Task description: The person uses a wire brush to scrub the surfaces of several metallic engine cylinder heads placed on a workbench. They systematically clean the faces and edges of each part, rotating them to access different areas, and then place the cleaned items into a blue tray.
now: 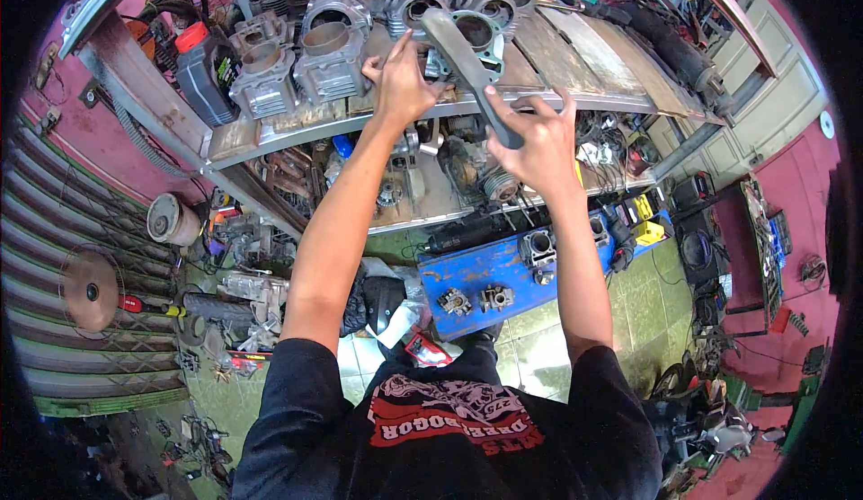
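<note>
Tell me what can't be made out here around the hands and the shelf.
- Head view: the lower end of the grey metal bar is hidden inside the right hand.
- Head view: whatever the left hand touches on the top shelf is covered by its fingers.
- Head view: parts on the lower shelf are blocked by both forearms and in shadow.
- Head view: the cylinder blocks blur and bend near the rim.

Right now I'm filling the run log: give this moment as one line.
left hand: on shelf edge, open | right hand: grip shut on grey metal bar | nearby: engine cylinders
</note>
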The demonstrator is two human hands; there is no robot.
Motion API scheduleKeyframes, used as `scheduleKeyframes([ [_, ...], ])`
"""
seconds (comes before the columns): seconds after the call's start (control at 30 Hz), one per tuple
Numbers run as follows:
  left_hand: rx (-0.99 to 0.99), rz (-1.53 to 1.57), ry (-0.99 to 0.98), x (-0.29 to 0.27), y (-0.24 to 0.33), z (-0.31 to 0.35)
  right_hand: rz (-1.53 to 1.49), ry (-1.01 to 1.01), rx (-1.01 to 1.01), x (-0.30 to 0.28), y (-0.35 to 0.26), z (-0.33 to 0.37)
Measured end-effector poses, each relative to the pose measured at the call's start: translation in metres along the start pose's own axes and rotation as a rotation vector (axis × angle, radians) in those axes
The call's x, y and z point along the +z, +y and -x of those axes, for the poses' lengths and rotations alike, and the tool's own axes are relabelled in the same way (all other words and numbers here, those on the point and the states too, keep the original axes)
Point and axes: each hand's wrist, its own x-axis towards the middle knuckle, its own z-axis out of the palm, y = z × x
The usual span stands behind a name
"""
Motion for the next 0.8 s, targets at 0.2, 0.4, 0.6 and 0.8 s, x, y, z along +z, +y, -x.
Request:
scheduleKeyframes([
  [0.2,-0.044,-0.025,-0.057,-0.004,0.007,0.002,-0.114,0.008,0.033,-0.007,0.021,0.039],
  [0.4,0.009,-0.049,-0.010,0.001,0.000,0.001,-0.084,-0.033,0.002,0.000,0.013,0.015],
  [0.6,-0.029,-0.053,-0.038,-0.006,0.004,0.002,-0.144,0.028,0.102,-0.003,0.027,0.055],
  [0.8,0.016,-0.054,-0.001,-0.002,0.006,0.002,-0.328,0.249,0.467,0.030,-0.004,0.054],
])
